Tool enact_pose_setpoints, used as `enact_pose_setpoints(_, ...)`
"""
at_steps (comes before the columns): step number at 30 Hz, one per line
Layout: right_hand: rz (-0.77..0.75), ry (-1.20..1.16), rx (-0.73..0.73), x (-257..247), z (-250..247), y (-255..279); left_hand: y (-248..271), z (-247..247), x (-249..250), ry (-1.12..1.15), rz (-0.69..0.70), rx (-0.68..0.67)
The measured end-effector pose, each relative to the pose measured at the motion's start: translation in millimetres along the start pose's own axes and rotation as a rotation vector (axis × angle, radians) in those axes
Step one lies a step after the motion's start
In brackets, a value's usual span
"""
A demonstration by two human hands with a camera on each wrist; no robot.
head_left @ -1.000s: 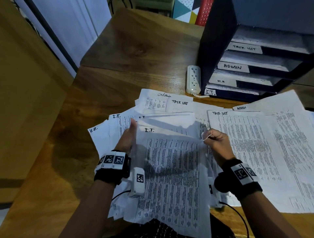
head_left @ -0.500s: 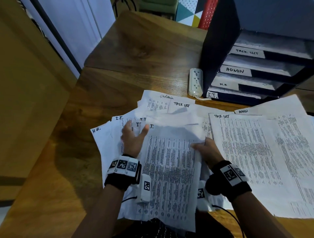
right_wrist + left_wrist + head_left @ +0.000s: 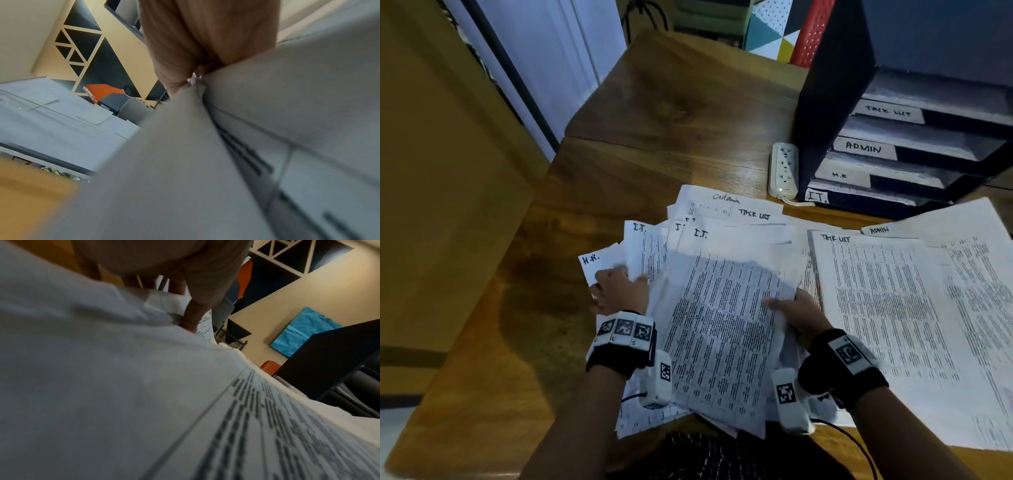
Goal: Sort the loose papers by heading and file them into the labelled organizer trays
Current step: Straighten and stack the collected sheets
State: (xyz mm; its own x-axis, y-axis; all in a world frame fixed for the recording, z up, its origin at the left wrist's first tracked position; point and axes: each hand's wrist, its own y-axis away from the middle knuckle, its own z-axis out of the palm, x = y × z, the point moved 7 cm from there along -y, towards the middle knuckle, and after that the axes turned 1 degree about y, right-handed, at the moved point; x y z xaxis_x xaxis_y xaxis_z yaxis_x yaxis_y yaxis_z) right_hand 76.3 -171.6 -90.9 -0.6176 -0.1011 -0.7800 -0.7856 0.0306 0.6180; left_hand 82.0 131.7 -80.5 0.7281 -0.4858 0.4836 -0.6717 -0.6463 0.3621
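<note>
Loose printed papers cover the wooden table [image 3: 654, 137]. On top of the middle pile lies a sheet headed I.T. [image 3: 722, 308], with more I.T. sheets [image 3: 643, 246] and an H.R. sheet [image 3: 599, 260] fanned out to its left. My right hand [image 3: 780, 305] pinches the top sheet's right edge, thumb on top; the right wrist view shows that pinch [image 3: 191, 79] on the paper [image 3: 267, 113]. My left hand [image 3: 619, 279] sits on the fanned sheets, fingers curled, and pinches a fold of paper [image 3: 164, 305] in the left wrist view. The black organizer [image 3: 825, 102] stands at the back right.
The organizer trays are labelled TASK LIST [image 3: 887, 111], ADMIN [image 3: 863, 148], H.R [image 3: 839, 174] and I.T. [image 3: 816, 197]. A white power strip [image 3: 784, 171] lies beside it. A TASK LIST pile [image 3: 887, 308] and an ADMIN sheet [image 3: 945, 222] lie to the right.
The lifted I.T. sheet has come down flat onto the middle pile. My left hand has left it and moved left onto the fanned sheets. My right hand has stayed at the sheet's right edge.
</note>
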Motion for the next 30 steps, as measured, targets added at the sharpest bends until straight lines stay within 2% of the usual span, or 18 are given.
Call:
enact_pose_setpoints(3,0.025,-0.015,0.062,10,-6,-5,10,-8,20,0.095,0.101,-0.025)
enact_pose_setpoints(5,0.043,-0.004,0.091,13,-9,-7,20,-29,39,0.202,0.155,0.019)
enact_pose_setpoints(9,0.018,-0.016,0.109,9,-11,-3,41,-106,96,0.313,0.384,0.234)
enact_pose_setpoints(12,-0.027,-0.091,0.080,5,-10,3,60,-175,131,0.377,0.567,0.513)
enact_pose_setpoints(14,-0.025,-0.101,0.092,6,-11,7,66,-203,141,0.550,0.629,0.604)
enact_pose_setpoints(16,-0.024,-0.131,0.121,10,-16,9,64,-210,146,0.738,0.661,0.559)
enact_pose_setpoints(17,-0.032,-0.181,0.137,11,-18,10,57,-203,145,0.750,0.642,0.506)
enact_pose_setpoints(20,-0.037,-0.243,0.061,11,-14,15,41,-152,144,0.589,0.631,0.295)
enact_pose_setpoints(24,-0.053,-0.315,0.035,0,-16,27,31,-49,113,0.431,0.464,-0.050)
enact_pose_setpoints(26,-0.037,-0.346,-0.024,-2,-12,30,34,-11,97,0.305,0.446,-0.131)
enact_pose_setpoints(28,-0.080,-0.246,-0.063,-8,-6,34,32,13,83,0.200,0.433,-0.186)
enact_pose_setpoints(30,-0.125,-0.122,-0.014,-9,-3,36,32,28,76,0.166,0.453,-0.241)
